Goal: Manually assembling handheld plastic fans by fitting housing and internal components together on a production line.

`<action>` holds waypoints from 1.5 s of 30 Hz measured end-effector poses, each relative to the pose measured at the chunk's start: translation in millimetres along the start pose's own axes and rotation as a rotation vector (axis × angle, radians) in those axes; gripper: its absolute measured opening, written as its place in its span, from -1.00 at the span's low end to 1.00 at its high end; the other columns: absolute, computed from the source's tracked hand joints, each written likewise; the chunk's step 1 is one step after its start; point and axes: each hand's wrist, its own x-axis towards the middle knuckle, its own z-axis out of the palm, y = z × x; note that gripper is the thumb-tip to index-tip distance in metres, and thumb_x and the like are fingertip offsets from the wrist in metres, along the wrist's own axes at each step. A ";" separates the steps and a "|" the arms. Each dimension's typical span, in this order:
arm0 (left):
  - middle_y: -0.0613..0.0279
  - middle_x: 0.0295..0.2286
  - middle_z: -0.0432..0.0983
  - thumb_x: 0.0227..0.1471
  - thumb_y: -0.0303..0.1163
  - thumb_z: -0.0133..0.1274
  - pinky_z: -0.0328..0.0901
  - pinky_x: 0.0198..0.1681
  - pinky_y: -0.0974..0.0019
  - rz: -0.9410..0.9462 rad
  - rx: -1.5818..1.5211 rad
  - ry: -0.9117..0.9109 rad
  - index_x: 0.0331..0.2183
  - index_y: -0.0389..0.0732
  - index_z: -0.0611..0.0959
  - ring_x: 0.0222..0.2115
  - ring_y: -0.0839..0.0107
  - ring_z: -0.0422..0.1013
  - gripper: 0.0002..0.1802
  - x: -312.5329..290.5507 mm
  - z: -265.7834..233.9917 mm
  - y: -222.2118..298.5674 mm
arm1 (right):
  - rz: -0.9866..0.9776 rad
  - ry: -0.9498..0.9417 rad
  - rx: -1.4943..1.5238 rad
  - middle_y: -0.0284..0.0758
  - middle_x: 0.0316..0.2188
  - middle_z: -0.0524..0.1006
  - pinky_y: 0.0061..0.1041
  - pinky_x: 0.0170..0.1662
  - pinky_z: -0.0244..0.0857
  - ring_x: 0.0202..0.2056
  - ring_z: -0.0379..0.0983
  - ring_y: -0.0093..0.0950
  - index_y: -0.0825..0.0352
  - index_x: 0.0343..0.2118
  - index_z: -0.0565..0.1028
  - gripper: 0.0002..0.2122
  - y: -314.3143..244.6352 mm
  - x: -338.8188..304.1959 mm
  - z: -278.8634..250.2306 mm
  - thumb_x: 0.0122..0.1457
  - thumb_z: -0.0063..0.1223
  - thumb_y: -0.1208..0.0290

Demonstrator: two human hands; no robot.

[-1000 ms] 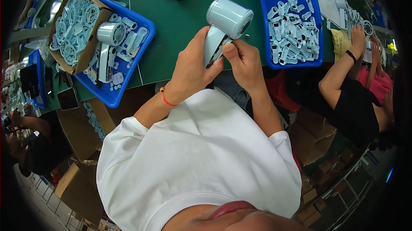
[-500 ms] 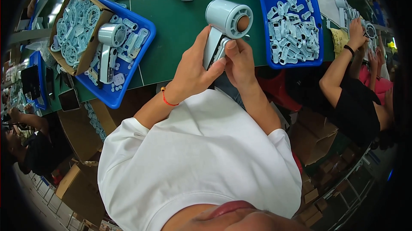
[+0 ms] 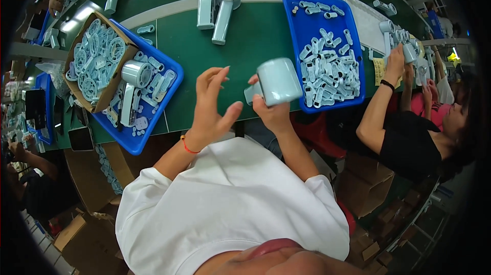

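The pale blue fan body (image 3: 277, 82) is up in the air over the near edge of the green table (image 3: 255, 35), gripped from below by the right hand (image 3: 271, 114) — fingers wrapped round its lower part, thumb side toward the left. Its rounded head points up and to the right, and the short handle end pokes out to the left, so its long axis runs roughly left to right with a slight tilt.

The left hand (image 3: 212, 106) is just left of it, apart from it — open, fingers spread and slightly curled, palm turned toward the fan body, holding nothing. The right hand alone carries the piece; the left is near but not touching.

Farther right lies a blue tray (image 3: 353, 45) full of small pale parts. To the left, another blue tray (image 3: 138, 142) holds fan pieces beside a cardboard box (image 3: 110, 98) of round grilles. At the far side, two assembled fans (image 3: 217, 4) lie on the table. At the right, another person's hand (image 3: 395, 58) works at its own fan.
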 end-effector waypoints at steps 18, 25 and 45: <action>0.42 0.15 0.02 -0.19 -0.47 0.05 0.00 0.06 -0.13 -0.082 1.193 -0.073 0.11 0.15 0.19 0.17 0.10 -0.08 -0.22 384.0 -67.1 -174.8 | -0.062 -0.018 -0.038 -0.22 -0.34 0.42 -0.47 -0.25 0.28 -0.32 0.38 -0.35 0.34 -0.36 0.38 -0.78 51.7 6.3 2.2 -0.10 0.11 0.52; 0.30 0.01 0.23 -0.15 -0.40 0.06 -0.04 0.07 -0.17 -0.017 1.303 -0.185 -0.03 0.04 0.36 0.02 0.17 0.21 -0.45 407.9 -50.3 -185.3 | 0.182 -0.065 0.224 -0.22 -0.50 0.44 -0.48 -0.36 0.33 -0.43 0.40 -0.40 0.36 -0.48 0.37 -0.81 60.6 -8.9 -6.4 0.14 -0.16 0.33; 0.16 -0.28 0.48 -0.02 -0.04 -0.01 0.35 -0.29 0.20 0.173 1.118 0.051 -0.39 -0.24 0.60 -0.28 0.17 0.41 -0.58 187.3 -52.7 -58.9 | 0.071 -0.193 -0.320 -0.13 -0.17 0.34 -0.38 -0.09 0.23 -0.16 0.33 -0.18 0.39 -0.03 0.26 -0.45 -16.3 20.6 -19.9 -0.20 0.09 0.57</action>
